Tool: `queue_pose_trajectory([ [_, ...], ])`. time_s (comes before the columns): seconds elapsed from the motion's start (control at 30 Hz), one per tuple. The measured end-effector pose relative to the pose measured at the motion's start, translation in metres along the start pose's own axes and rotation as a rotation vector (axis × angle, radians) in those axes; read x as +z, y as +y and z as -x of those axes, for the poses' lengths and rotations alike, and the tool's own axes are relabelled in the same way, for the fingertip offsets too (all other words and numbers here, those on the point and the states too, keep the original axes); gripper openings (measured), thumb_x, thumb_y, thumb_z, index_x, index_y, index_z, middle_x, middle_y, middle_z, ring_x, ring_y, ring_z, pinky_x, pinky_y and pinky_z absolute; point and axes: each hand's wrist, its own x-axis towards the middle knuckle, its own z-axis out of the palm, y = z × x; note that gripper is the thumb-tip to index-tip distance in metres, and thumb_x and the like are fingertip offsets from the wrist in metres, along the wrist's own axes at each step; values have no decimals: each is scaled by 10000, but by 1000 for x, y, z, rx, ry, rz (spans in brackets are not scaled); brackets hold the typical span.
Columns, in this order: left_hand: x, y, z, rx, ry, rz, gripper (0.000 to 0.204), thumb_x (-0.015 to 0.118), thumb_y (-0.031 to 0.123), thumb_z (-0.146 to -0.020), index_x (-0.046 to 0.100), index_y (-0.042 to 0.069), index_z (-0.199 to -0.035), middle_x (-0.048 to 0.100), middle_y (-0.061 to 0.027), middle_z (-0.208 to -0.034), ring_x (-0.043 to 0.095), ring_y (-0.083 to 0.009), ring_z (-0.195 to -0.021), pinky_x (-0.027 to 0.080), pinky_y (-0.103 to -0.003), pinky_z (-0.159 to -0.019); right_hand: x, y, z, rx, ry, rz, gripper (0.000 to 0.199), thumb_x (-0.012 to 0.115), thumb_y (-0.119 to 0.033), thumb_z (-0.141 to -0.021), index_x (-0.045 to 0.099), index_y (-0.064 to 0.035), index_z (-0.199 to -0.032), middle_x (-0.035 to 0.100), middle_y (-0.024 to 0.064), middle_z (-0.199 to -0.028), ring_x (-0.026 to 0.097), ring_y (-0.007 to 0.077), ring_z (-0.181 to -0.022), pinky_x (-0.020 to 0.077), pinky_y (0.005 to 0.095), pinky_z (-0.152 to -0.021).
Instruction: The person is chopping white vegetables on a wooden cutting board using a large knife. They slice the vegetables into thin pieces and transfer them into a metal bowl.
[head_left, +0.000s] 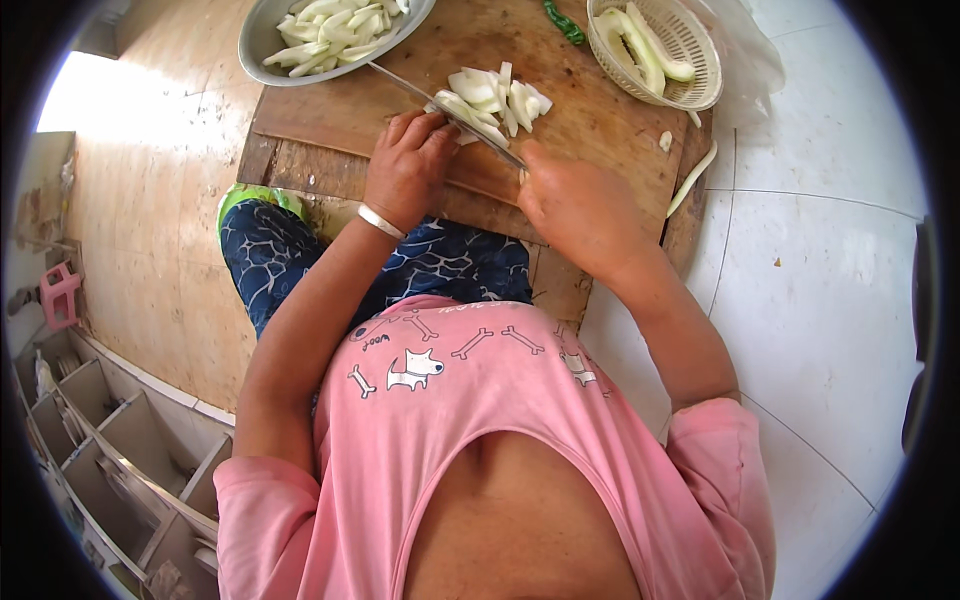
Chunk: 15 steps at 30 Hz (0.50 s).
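- A short dark word [376, 343] in small, loose letters is standing out on the pink shirt [370, 490], just beside a white dog drawing [415, 370] and a bone drawing [422, 325]; it is looking legible.
- Pale lettering [478, 308] is running along the shirt's far fold, above the bone drawings in view; the fold is bending it too steeply for reading.

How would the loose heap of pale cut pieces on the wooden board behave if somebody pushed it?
The cut pieces would probably slide and spread rather than roll, since they are flat-sided and loosely heaped. Each is probably light, being thin. They may feel slightly slippery, because their pale flesh is exposed.
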Motion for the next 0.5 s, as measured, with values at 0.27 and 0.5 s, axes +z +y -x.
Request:
queue_pose_trajectory([
  [0.27, -6, 0, 5, 18, -18, -21, 279, 645, 83, -815, 686, 68, -1091, 633, -93, -1155, 568, -315, -1141, 478, -420, -971, 17, 8, -15, 16, -16, -45, 197, 556, -199, -909, 580, -43, -1028, 665, 189, -738, 659, 396, -719, 502, 517, -645],
  [0.5, 2, 3, -2, -14, -4, 17, 278, 628, 76, -824, 677, 61, -1097, 629, -102, -1173, 564, -323, -1153, 476, -423, -979, 2, 1, -4, 87, 36, -70, 137, 573, -179, -899, 587, -64, -972, 683, 162, -740, 676, 373, -710, 519, 494, -619],
])
